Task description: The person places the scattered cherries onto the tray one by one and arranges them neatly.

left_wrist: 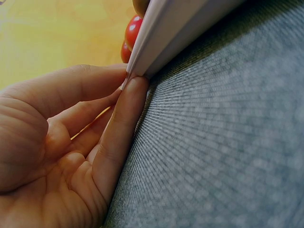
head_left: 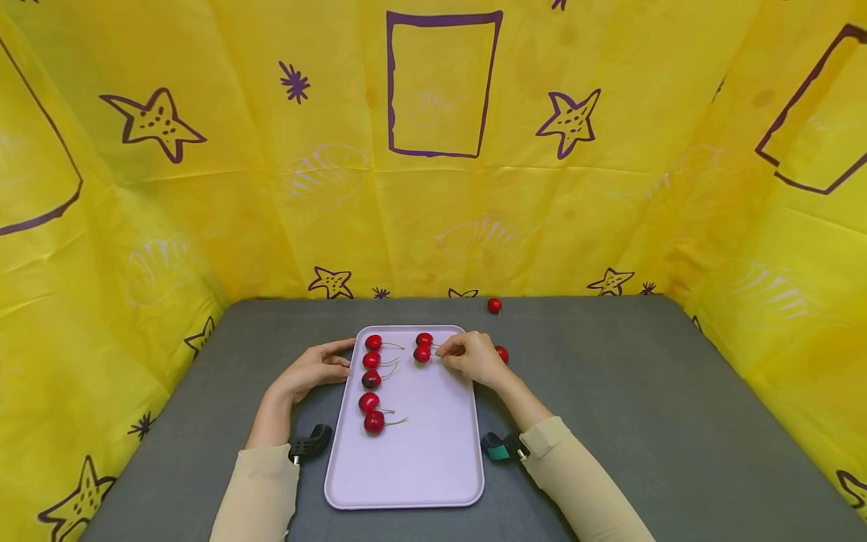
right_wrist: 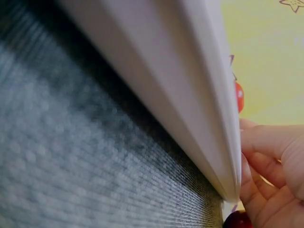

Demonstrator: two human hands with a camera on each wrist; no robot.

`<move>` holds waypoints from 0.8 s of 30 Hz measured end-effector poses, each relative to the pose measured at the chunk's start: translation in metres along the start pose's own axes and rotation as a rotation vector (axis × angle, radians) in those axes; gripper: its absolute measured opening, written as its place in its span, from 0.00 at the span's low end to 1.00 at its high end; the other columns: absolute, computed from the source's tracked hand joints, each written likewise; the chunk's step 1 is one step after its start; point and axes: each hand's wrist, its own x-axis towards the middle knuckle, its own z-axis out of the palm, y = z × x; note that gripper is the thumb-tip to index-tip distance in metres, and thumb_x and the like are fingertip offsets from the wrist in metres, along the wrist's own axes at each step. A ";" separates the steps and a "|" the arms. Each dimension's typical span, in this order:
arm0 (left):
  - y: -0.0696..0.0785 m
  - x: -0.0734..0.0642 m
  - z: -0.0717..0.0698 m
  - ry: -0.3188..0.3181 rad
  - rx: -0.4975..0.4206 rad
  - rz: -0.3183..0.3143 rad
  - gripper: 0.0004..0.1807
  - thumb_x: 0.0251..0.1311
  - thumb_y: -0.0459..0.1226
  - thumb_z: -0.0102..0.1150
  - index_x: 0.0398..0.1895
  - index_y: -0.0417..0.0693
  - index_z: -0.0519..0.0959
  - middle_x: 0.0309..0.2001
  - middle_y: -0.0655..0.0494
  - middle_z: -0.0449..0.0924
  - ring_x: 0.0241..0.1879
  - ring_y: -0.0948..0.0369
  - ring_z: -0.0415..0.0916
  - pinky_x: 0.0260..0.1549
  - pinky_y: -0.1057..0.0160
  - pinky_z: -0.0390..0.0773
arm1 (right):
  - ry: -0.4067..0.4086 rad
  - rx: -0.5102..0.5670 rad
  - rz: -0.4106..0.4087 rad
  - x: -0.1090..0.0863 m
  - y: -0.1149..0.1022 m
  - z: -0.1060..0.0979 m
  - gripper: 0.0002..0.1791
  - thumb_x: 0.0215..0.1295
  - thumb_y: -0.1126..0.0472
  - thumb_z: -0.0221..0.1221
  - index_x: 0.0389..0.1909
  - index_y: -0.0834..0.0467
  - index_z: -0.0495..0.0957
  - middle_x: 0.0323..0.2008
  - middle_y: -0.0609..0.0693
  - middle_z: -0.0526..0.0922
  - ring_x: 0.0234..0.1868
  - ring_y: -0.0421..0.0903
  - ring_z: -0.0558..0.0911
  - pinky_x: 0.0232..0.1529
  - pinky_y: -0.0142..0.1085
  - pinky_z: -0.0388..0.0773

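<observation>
Loosely parted left fingers (head_left: pixel 335 348) touch the tray (head_left: pixel 423 463); right fingers (head_left: pixel 455 342) pinch a cherry stem (head_left: pixel 434 354).

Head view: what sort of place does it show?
Probably a staged booth: yellow patterned sheeting encloses the grey table on three sides, and cherries lie on a tray.

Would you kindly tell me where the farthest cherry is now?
In the head view, the farthest cherry lies right of centre, near the back edge of the table, beyond the right hand.
</observation>
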 end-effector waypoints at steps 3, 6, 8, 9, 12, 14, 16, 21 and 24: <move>0.000 0.000 0.000 0.001 0.002 -0.003 0.39 0.60 0.36 0.64 0.74 0.43 0.61 0.48 0.42 0.80 0.43 0.60 0.78 0.46 0.66 0.84 | 0.004 -0.013 -0.006 0.000 0.000 0.000 0.04 0.55 0.65 0.68 0.30 0.54 0.88 0.29 0.48 0.89 0.30 0.36 0.81 0.35 0.26 0.77; 0.001 -0.001 0.000 0.001 0.002 -0.007 0.39 0.60 0.36 0.64 0.74 0.44 0.61 0.48 0.43 0.80 0.43 0.60 0.78 0.47 0.66 0.84 | 0.006 -0.029 -0.014 0.000 -0.001 0.000 0.04 0.55 0.65 0.68 0.30 0.54 0.88 0.29 0.48 0.89 0.30 0.36 0.81 0.35 0.26 0.77; 0.001 -0.001 0.000 0.001 0.006 -0.008 0.39 0.60 0.36 0.64 0.75 0.44 0.61 0.48 0.43 0.80 0.43 0.60 0.78 0.47 0.66 0.84 | 0.004 -0.048 -0.013 0.000 -0.001 0.000 0.04 0.55 0.65 0.68 0.30 0.53 0.88 0.29 0.47 0.89 0.30 0.36 0.81 0.35 0.26 0.77; 0.001 -0.001 0.000 0.001 0.007 -0.008 0.39 0.60 0.36 0.63 0.75 0.44 0.61 0.48 0.43 0.80 0.43 0.60 0.78 0.47 0.66 0.84 | 0.002 -0.056 -0.014 0.000 -0.001 0.000 0.04 0.55 0.65 0.68 0.30 0.53 0.88 0.29 0.47 0.89 0.30 0.36 0.81 0.35 0.26 0.77; 0.001 -0.001 0.000 0.002 0.010 -0.007 0.39 0.60 0.36 0.63 0.75 0.44 0.61 0.48 0.43 0.80 0.43 0.60 0.78 0.48 0.65 0.84 | -0.005 -0.079 -0.014 0.000 -0.001 0.000 0.04 0.56 0.65 0.67 0.30 0.53 0.88 0.29 0.47 0.89 0.31 0.37 0.80 0.36 0.27 0.77; 0.001 -0.001 0.000 0.003 0.012 -0.007 0.39 0.60 0.36 0.63 0.75 0.44 0.61 0.48 0.43 0.80 0.43 0.60 0.78 0.48 0.65 0.84 | -0.010 -0.088 -0.016 0.000 -0.001 0.001 0.04 0.56 0.66 0.67 0.30 0.53 0.88 0.29 0.47 0.89 0.31 0.38 0.81 0.36 0.27 0.77; 0.001 -0.001 0.000 0.004 0.012 -0.007 0.39 0.60 0.36 0.63 0.75 0.44 0.61 0.49 0.42 0.80 0.44 0.60 0.78 0.48 0.65 0.84 | -0.015 -0.091 -0.018 0.000 -0.001 0.001 0.05 0.57 0.66 0.67 0.30 0.54 0.88 0.30 0.47 0.89 0.31 0.38 0.81 0.37 0.27 0.77; 0.001 -0.001 0.000 0.005 0.010 -0.003 0.39 0.60 0.36 0.63 0.75 0.44 0.61 0.49 0.42 0.79 0.44 0.60 0.78 0.48 0.65 0.84 | -0.017 -0.098 -0.025 0.000 0.001 0.001 0.05 0.57 0.67 0.66 0.30 0.54 0.88 0.30 0.47 0.89 0.31 0.38 0.81 0.37 0.27 0.79; 0.000 -0.001 0.000 0.004 0.007 -0.003 0.39 0.60 0.36 0.63 0.75 0.44 0.60 0.49 0.42 0.79 0.44 0.60 0.78 0.48 0.65 0.84 | -0.015 -0.107 -0.030 0.001 0.001 0.001 0.05 0.57 0.67 0.66 0.30 0.54 0.88 0.30 0.47 0.89 0.31 0.38 0.82 0.37 0.27 0.79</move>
